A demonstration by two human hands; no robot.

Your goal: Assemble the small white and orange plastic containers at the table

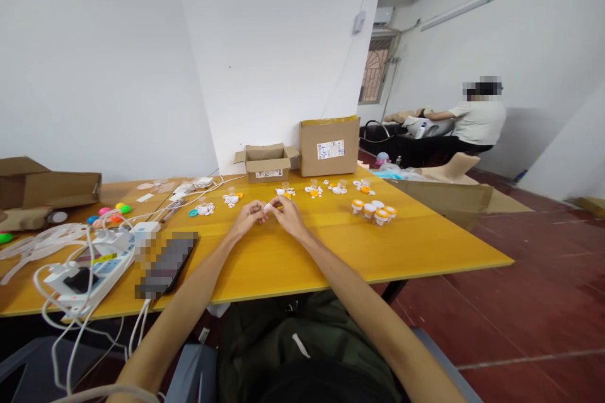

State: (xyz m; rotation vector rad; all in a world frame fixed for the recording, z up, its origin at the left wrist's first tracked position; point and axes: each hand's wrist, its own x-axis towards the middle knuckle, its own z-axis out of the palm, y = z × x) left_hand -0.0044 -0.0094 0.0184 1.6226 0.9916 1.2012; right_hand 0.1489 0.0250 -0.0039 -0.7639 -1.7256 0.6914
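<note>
Over the middle of the table, my left hand and my right hand meet with fingertips pinched together. Between them is a small white piece with dark marks, too small to name; both hands seem to grip it. Just beyond lie small piles of white discs and orange rings, with little clear cups standing behind some of them. A teal ring lies beside the pile on the left. To the right of my right hand, several clear cups with orange or white lids stand grouped.
An open carton and a closed cardboard box stand at the back. Left are a power strip with tangled white cables, a phone and coloured balls. A person sits far right.
</note>
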